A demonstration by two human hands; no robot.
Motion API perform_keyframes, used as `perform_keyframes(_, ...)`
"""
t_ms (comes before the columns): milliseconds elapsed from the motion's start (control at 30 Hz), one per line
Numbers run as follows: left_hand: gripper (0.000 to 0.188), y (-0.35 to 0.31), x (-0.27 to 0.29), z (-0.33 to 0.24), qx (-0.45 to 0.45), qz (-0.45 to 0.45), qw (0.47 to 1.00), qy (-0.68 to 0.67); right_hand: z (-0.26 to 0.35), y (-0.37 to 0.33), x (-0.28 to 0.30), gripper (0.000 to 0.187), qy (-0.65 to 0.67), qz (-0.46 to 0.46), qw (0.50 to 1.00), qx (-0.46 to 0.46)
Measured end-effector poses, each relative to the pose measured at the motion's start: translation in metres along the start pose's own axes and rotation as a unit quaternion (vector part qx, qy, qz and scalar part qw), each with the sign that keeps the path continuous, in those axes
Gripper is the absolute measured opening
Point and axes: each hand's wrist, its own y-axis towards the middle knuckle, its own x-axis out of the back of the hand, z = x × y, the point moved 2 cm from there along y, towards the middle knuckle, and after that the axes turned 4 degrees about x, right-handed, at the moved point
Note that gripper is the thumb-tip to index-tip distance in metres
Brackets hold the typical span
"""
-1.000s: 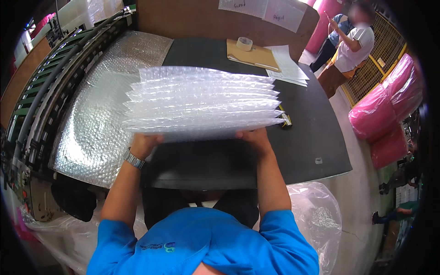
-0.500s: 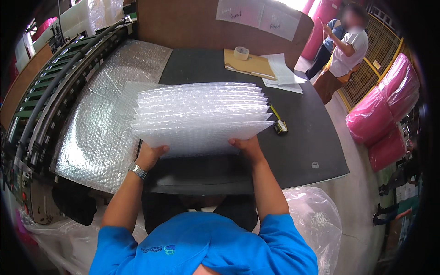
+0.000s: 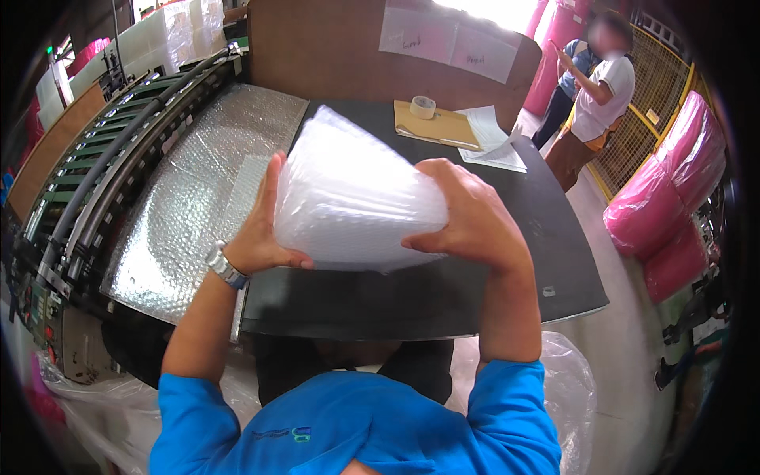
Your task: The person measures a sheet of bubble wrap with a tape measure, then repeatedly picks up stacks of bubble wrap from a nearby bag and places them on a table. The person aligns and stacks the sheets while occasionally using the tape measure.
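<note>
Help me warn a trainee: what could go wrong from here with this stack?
The left fingers and right fingers grip the stack by its sides, so its inner layers might slip out. Squeezing there could also crease it. The watch is near the wide bubble sheet on the left and might snag it.

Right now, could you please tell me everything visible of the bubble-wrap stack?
The bubble-wrap stack is whitish, translucent and shiny, with a bumpy, plastic-looking surface. Thin layers lie close together, their edges showing as ridges. Its top outline slopes down from a peak at upper left. The left grip and right grip hold its opposite sides over the dark tabletop; whether it touches that is unclear.
</note>
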Motion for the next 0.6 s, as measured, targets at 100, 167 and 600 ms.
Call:
perform_keyframes(100,0.106,-0.018,-0.025,0.016,0.159,0.035,0.972,-0.170,0.005,0.005,-0.005,0.063,-0.066,0.038,0.997,0.028)
perform_keyframes(167,0.093,-0.024,-0.036,0.015,0.211,0.052,0.961,-0.169,-0.002,0.011,-0.013,0.074,-0.091,0.053,0.993,0.052)
perform_keyframes(600,0.069,-0.039,-0.069,0.023,0.198,-0.066,0.951,-0.230,-0.152,-0.045,-0.162,0.095,0.555,-0.217,0.796,-0.111)
